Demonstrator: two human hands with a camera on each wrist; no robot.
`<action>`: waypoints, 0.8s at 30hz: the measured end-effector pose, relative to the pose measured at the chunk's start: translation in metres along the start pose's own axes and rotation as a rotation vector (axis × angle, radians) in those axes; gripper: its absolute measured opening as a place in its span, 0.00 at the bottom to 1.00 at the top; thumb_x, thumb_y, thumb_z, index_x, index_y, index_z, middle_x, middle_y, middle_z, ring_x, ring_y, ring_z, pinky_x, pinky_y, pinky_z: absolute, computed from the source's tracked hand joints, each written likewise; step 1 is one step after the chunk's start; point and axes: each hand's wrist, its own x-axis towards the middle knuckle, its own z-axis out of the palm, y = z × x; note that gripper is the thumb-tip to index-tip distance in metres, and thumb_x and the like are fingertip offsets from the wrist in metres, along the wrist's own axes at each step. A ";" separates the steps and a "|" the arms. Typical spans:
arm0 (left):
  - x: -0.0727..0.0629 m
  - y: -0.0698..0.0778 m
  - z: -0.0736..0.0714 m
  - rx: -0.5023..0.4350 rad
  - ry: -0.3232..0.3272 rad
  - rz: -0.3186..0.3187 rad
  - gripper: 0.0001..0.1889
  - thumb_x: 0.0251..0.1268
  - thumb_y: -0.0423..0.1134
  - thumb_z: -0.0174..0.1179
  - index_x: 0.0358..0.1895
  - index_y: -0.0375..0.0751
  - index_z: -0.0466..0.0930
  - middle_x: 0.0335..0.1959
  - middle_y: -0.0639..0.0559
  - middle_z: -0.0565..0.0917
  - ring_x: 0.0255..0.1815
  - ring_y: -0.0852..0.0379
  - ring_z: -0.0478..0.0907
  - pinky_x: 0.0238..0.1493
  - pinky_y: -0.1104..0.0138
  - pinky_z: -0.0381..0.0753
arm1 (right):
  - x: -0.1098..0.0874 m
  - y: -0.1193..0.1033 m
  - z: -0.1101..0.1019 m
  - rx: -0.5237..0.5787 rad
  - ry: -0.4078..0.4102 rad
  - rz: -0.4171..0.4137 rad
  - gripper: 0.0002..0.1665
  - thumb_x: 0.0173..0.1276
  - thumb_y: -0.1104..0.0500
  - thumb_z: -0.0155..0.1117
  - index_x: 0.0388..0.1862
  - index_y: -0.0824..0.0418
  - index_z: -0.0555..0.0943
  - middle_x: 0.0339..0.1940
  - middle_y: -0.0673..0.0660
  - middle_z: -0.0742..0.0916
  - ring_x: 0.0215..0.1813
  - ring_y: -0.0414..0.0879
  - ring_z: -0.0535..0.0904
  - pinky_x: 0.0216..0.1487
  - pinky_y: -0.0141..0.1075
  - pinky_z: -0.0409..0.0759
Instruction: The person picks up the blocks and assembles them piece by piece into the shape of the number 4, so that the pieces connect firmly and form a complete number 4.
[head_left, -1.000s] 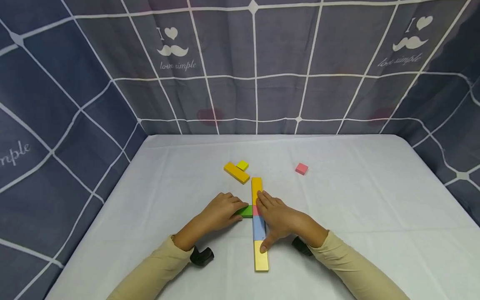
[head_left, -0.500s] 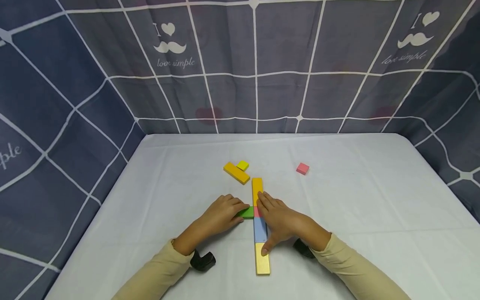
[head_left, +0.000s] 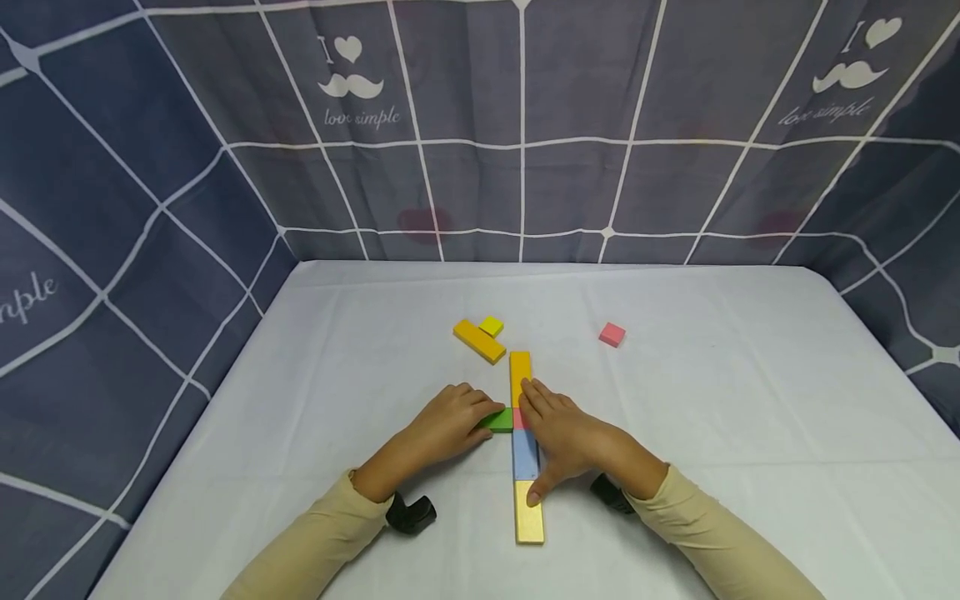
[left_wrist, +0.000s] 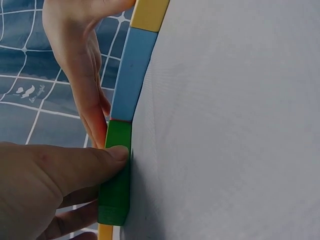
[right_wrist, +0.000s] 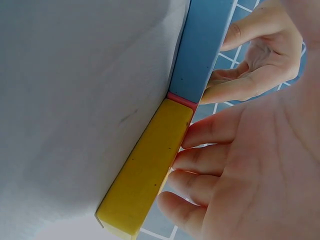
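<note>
A straight row of flat blocks runs away from the person in the head view: a pale yellow block (head_left: 529, 525), a blue block (head_left: 525, 455), a small pink block (head_left: 518, 419) and an orange-yellow block (head_left: 520, 367). My left hand (head_left: 450, 423) pinches a green block (head_left: 498, 420) between thumb and fingers, its end against the row's left side at the pink block. Along the right side lies my right hand (head_left: 570, 437), fingers straight at the orange-yellow and pink blocks, thumb on the pale yellow one. The right wrist view shows these fingertips beside the yellow block (right_wrist: 147, 165).
Beyond the row, a loose orange-yellow block (head_left: 479, 342) lies slanted against a small yellow block (head_left: 492, 325). A small pink square block (head_left: 612, 334) sits farther right. White cloth (head_left: 712, 375) covers the table, and a grey checked curtain (head_left: 465, 100) stands behind it.
</note>
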 end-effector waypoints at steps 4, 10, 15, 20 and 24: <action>0.000 0.001 -0.001 0.000 -0.011 -0.004 0.17 0.55 0.44 0.63 0.49 0.44 0.80 0.42 0.53 0.83 0.43 0.55 0.75 0.42 0.65 0.74 | 0.000 0.000 0.000 0.006 0.001 -0.004 0.77 0.32 0.25 0.68 0.71 0.69 0.48 0.74 0.64 0.47 0.75 0.55 0.39 0.71 0.49 0.49; -0.001 0.002 -0.004 0.017 -0.024 -0.003 0.18 0.55 0.45 0.63 0.49 0.44 0.80 0.43 0.53 0.83 0.43 0.55 0.76 0.42 0.65 0.74 | -0.001 -0.001 0.000 0.016 0.006 -0.008 0.77 0.32 0.25 0.68 0.71 0.69 0.49 0.74 0.64 0.47 0.75 0.55 0.39 0.71 0.49 0.49; -0.001 0.003 -0.006 0.016 -0.036 -0.002 0.18 0.56 0.45 0.63 0.50 0.45 0.79 0.44 0.53 0.83 0.44 0.56 0.76 0.42 0.65 0.73 | -0.002 -0.001 0.000 0.021 0.010 -0.005 0.77 0.32 0.25 0.68 0.71 0.69 0.49 0.74 0.65 0.47 0.75 0.55 0.39 0.71 0.49 0.49; 0.000 0.002 -0.008 -0.023 -0.058 0.000 0.21 0.56 0.49 0.62 0.52 0.44 0.78 0.50 0.51 0.79 0.49 0.54 0.75 0.49 0.62 0.73 | -0.002 -0.001 0.000 0.015 0.004 0.004 0.77 0.31 0.25 0.68 0.71 0.69 0.49 0.74 0.64 0.47 0.75 0.55 0.39 0.71 0.49 0.49; 0.000 -0.004 -0.008 -0.038 -0.078 -0.032 0.24 0.56 0.52 0.61 0.56 0.47 0.75 0.55 0.49 0.76 0.53 0.53 0.73 0.53 0.60 0.72 | -0.001 -0.001 0.000 0.011 0.006 0.000 0.77 0.32 0.25 0.68 0.71 0.69 0.48 0.74 0.64 0.47 0.75 0.55 0.39 0.71 0.49 0.49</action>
